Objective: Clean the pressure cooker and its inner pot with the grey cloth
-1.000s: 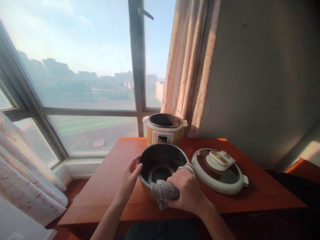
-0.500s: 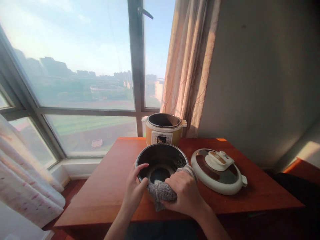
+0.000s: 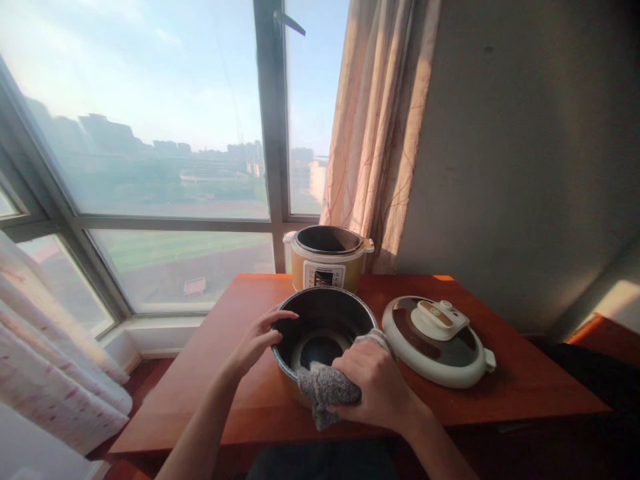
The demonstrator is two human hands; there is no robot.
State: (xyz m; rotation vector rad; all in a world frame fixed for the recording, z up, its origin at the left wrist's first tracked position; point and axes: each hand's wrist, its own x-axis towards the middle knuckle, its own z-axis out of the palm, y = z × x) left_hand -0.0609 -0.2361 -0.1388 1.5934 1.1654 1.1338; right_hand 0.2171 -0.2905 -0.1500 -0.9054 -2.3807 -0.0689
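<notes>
- Inner pot (image 3: 320, 327): upright, mouth up, on wood table (image 3: 225, 373) by window (image 3: 150, 133).
- My R hand (image 3: 375, 387) fisted on grey cloth (image 3: 325, 393) at rim; L hand (image 3: 257, 337) loosely open, fingertips on rim.

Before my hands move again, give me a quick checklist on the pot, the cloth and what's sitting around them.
1. Left hand steadying the inner pot at its left rim: ok.
2. Right hand gripping the grey cloth over the near rim: ok.
3. Pot resting flat on the table: cannot tell, its base is hidden.
4. Lid lying apart from the pot, on its right: ok.
5. Cooker base standing behind the pot, open: ok.
6. Pot's inside clean: cannot tell, too dark.
</notes>
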